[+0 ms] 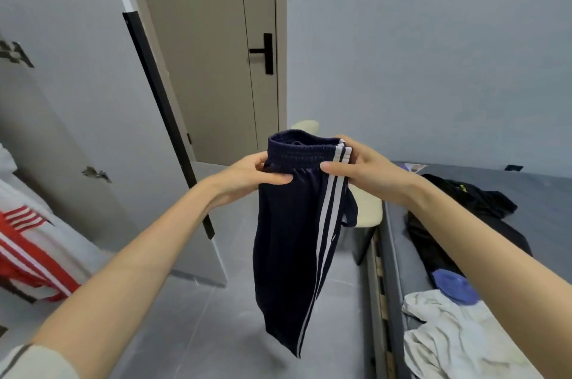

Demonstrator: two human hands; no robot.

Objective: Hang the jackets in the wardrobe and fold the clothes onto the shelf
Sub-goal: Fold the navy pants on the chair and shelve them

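Both hands — left (247, 176), right (362, 166) — grip navy trousers (291, 239) (white-striped) aloft.

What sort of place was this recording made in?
Most likely a bedroom. A bed along the right carries loose clothes, an open wardrobe door stands at the left beside a red and white garment, and a closed room door is behind. The left hand and right hand grip navy trousers.
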